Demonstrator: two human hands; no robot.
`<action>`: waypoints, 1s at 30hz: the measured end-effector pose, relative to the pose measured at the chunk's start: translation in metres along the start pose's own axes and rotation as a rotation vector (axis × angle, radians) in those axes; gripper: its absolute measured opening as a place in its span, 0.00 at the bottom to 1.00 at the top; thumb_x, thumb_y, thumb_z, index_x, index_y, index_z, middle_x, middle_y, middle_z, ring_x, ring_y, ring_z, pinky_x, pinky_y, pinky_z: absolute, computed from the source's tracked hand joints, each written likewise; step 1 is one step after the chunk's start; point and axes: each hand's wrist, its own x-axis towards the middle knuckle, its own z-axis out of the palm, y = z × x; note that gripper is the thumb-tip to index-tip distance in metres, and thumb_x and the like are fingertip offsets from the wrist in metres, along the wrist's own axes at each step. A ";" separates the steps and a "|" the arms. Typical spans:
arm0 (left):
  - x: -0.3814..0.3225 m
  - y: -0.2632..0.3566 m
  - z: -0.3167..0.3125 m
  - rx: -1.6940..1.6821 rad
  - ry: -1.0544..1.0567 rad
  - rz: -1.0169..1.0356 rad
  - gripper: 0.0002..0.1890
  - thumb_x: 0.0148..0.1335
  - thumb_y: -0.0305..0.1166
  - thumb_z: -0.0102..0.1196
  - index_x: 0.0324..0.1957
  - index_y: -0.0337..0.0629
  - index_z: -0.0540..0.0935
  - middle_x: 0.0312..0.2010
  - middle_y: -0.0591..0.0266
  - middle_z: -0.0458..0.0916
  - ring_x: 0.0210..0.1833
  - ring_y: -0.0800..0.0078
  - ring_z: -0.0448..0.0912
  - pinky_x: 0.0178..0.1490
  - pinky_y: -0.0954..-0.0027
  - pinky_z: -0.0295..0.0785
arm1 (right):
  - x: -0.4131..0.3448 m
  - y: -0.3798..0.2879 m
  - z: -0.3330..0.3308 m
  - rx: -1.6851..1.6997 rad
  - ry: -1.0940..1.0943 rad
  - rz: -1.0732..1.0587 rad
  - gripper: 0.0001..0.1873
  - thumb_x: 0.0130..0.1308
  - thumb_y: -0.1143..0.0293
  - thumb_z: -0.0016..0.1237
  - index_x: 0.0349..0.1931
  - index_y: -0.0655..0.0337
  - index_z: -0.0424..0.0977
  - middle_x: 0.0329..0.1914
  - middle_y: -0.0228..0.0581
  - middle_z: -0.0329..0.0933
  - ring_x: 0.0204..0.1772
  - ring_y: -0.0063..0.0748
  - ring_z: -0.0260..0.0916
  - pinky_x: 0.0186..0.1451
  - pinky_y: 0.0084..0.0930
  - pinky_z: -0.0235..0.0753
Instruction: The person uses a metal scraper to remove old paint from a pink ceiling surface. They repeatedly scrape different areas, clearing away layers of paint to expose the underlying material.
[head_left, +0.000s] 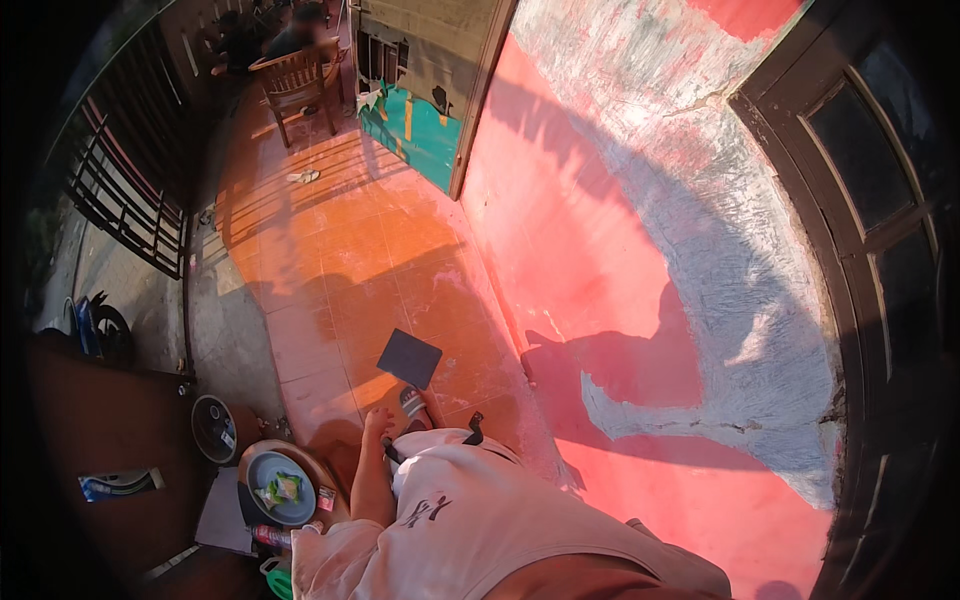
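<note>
My left hand (380, 421) hangs beside my leg with loosely parted fingers and appears to hold nothing. My right hand is out of view. Just past my foot, in its striped sandal (412, 403), a dark flat square sheet (409, 359) lies on the orange tiled floor (360, 251). Left of my arm stands a round wooden table (328, 474). On it are a grey plate (259, 466) with several green snack packets (282, 489) and a small pink pack (326, 499). A plastic bottle (271, 535) lies near the table's lower edge.
A pink wall (555, 247) with bare grey patches and a dark door (862, 247) line the right. Ahead stand a wooden chair (296, 79), seated people (289, 41) and a green panel (420, 139). A bucket (215, 429) and metal railing (124, 202) are at left; a loose sandal (304, 176) lies ahead.
</note>
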 end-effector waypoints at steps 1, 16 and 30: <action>0.006 0.014 -0.014 -0.063 0.029 -0.007 0.21 0.68 0.40 0.43 0.57 0.40 0.75 0.44 0.55 0.84 0.29 0.65 0.82 0.24 0.65 0.68 | 0.005 -0.023 0.006 0.007 0.016 -0.021 0.17 0.70 0.59 0.47 0.45 0.68 0.73 0.25 0.41 0.76 0.26 0.31 0.74 0.27 0.29 0.72; 0.058 0.288 0.053 0.129 -0.354 0.568 0.19 0.75 0.40 0.46 0.56 0.35 0.77 0.46 0.56 0.85 0.39 0.71 0.84 0.37 0.71 0.76 | 0.039 -0.502 0.004 0.432 0.629 -0.793 0.15 0.69 0.73 0.51 0.55 0.64 0.72 0.30 0.35 0.76 0.29 0.21 0.70 0.30 0.24 0.70; -0.041 0.632 0.137 0.091 -0.722 0.718 0.26 0.77 0.45 0.43 0.68 0.38 0.65 0.42 0.64 0.76 0.38 0.77 0.77 0.41 0.73 0.74 | -0.026 -0.871 0.064 0.397 0.273 -1.258 0.16 0.73 0.73 0.47 0.58 0.66 0.73 0.34 0.27 0.71 0.34 0.16 0.65 0.37 0.19 0.69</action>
